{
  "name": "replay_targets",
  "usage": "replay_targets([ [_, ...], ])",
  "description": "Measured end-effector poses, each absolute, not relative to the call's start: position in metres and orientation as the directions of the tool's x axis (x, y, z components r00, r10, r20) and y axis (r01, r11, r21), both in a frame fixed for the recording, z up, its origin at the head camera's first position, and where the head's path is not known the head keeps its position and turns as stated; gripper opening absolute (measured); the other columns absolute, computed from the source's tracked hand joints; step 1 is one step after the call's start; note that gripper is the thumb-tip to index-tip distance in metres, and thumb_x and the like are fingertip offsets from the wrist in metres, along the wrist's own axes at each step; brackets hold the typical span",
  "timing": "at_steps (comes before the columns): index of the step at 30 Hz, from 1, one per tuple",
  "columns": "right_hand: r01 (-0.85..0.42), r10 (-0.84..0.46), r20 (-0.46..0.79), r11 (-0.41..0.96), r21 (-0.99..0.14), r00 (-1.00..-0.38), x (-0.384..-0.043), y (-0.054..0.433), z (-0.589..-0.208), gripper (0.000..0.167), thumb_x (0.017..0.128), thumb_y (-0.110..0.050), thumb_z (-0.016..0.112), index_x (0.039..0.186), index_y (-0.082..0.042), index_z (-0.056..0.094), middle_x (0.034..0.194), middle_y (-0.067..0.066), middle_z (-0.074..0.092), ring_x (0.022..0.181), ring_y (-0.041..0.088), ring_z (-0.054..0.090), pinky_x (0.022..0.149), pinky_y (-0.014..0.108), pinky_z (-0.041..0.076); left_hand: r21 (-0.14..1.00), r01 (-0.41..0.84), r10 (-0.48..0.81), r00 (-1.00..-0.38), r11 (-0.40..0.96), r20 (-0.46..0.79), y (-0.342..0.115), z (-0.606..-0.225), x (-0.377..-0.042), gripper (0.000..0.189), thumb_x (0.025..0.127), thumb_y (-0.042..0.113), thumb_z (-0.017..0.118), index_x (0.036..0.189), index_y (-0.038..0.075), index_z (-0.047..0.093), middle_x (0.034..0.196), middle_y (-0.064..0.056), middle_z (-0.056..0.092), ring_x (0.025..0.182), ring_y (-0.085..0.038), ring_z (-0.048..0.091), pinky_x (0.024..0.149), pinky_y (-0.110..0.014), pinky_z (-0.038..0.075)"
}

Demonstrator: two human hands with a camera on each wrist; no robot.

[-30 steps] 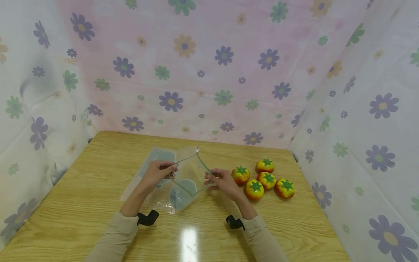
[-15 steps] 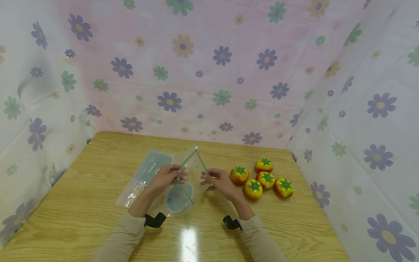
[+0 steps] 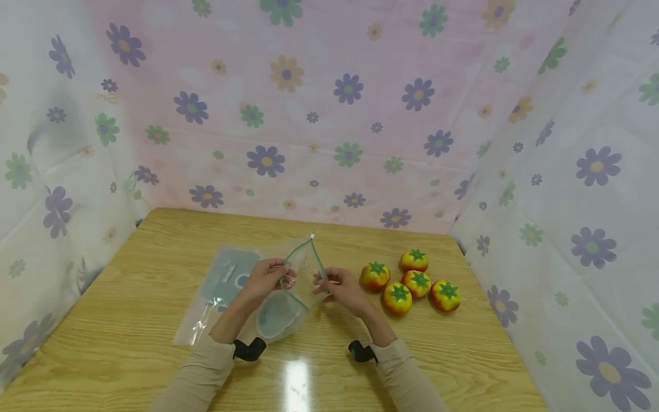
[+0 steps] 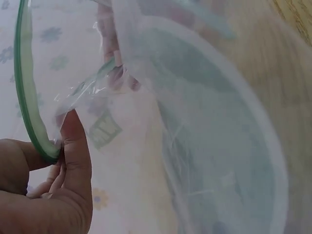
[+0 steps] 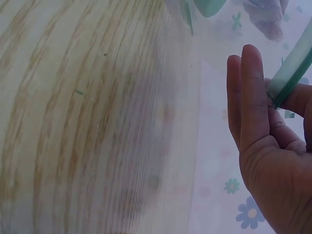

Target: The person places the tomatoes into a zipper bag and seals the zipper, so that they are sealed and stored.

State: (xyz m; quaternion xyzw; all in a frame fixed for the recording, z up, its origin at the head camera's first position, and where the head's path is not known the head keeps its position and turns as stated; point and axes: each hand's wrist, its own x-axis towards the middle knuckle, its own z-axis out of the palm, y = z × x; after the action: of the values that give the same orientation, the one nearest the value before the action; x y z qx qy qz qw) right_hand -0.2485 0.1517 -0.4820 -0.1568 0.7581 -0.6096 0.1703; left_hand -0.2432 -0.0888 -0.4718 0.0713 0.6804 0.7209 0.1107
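Note:
A clear zip bag point(image 3: 305, 264) with a green zip edge and a small slider at its far corner is held with its mouth spread between both hands. My left hand point(image 3: 265, 280) pinches one side of the mouth. The green zip strip point(image 4: 22, 87) curves down to the thumb and fingertips in the left wrist view. My right hand point(image 3: 346, 290) pinches the opposite side, two fingers standing straight beside the strip point(image 5: 292, 73). On the bag's lower part shows a pale round panel point(image 3: 278, 315). No contents show inside.
Several red-yellow tomato-like fruits point(image 3: 397, 297) with green leafy tops sit right of the right hand. Left of the left hand, a clear plastic piece with grey-blue print point(image 3: 226, 277) lies on the wooden table point(image 3: 128, 297). Flowered cloth point(image 3: 309, 114) walls the table in.
My left hand has moved right, closer to the right hand, so the bag's mouth is narrower. The printed plastic piece has shifted left and toward me. The fruits stay in place.

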Motion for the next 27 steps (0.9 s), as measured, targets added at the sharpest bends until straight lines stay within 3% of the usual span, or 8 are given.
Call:
replay_targets([
  [8,0.0,-0.46,-0.091,0.195,-0.981,-0.883,-0.247,0.152,-0.482,0.036,0.106,-0.013,0.055,0.133,0.012,0.056,0.133,0.031,0.059,0.111,0.037,0.067,0.08,0.036,0.063,1.0,-0.019,0.195,-0.981,-0.005,-0.017,-0.083,-0.473,-0.24,0.027,0.105,0.003,0.054,0.124,-0.016,0.058,0.095,-0.018,0.074,0.072,-0.01,0.07,0.066,-0.023,0.061],
  [12,0.0,-0.466,-0.091,0.192,-0.981,-0.88,-0.247,0.151,-0.479,0.039,0.107,-0.015,0.055,0.134,0.013,0.055,0.133,0.032,0.058,0.112,0.041,0.065,0.083,0.04,0.063,0.999,0.017,0.178,-0.984,0.03,0.011,-0.08,-0.471,-0.24,0.027,0.103,0.0,0.055,0.124,-0.016,0.059,0.092,-0.021,0.074,0.069,-0.014,0.071,0.064,-0.024,0.061],
  [20,-0.005,-0.448,-0.084,0.193,-0.981,-0.89,-0.244,0.152,-0.475,0.04,0.109,-0.014,0.049,0.137,0.014,0.051,0.131,0.034,0.057,0.107,0.03,0.067,0.085,0.045,0.062,0.992,0.074,0.164,-0.985,0.098,0.057,-0.076,-0.473,-0.241,0.028,0.102,-0.001,0.056,0.126,-0.015,0.059,0.093,-0.023,0.074,0.07,-0.017,0.072,0.063,-0.025,0.062],
  [27,-0.059,-0.364,-0.036,0.245,-0.968,-0.931,-0.241,0.161,-0.47,0.041,0.11,-0.02,0.047,0.135,0.011,0.055,0.126,0.031,0.061,0.107,0.038,0.066,0.088,0.052,0.06,0.99,0.086,0.135,-0.988,0.107,0.072,-0.074,-0.473,-0.24,0.022,0.101,-0.002,0.057,0.12,-0.013,0.063,0.089,-0.023,0.074,0.067,-0.021,0.072,0.06,-0.027,0.062],
])
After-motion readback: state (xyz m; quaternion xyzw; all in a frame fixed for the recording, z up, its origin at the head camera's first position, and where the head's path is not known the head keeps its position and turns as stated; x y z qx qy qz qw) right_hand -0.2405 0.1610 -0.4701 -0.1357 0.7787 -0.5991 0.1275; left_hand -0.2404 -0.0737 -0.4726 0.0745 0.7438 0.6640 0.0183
